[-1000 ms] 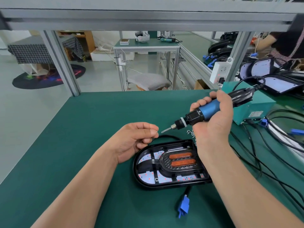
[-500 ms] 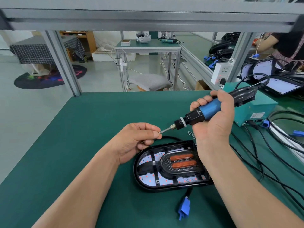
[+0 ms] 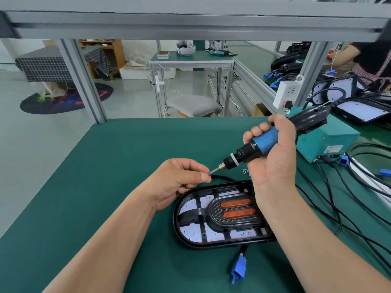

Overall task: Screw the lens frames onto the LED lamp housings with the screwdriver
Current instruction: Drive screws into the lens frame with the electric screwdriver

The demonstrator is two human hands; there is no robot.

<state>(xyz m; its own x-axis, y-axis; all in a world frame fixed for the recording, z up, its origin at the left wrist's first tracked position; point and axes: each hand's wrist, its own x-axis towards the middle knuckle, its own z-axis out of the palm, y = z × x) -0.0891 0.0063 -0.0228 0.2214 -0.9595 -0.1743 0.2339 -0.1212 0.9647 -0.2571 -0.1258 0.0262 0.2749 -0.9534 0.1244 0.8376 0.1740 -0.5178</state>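
Here, right hand (image 3: 273, 166) gripping screwdriver (image 3: 263, 141), left hand (image 3: 179, 179) pinching screw (image 3: 208, 174) at bit, box label (image 3: 334, 148) unreadable.

teal box (image 3: 330, 140) and black cables (image 3: 338, 210) lie on the green bench (image 3: 105, 187).

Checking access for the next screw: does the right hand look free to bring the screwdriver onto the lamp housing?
Probably yes: the right hand holds the screwdriver above the lamp housing, nothing lies on its face, and the left hand is beside it.
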